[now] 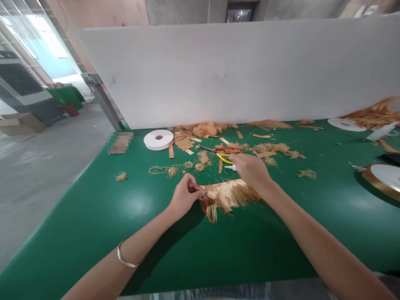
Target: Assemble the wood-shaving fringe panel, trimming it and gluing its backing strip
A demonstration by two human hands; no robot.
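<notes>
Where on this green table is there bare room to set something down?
Bare table lies between the fibre tuft and left forearm; nearer than the fringed strip, between that forearm and the right forearm; and between it and the gold-edged roll. Beyond the left hand and right hand it is crowded: scissors, white roll, cut strips, fibre clumps.

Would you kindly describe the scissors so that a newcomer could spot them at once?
On the green table, look just past the right hand, among tan fibre scraps. The scissors lie there, dark blades pointing left. One red handle and one yellow handle set them apart from those scraps.
</notes>
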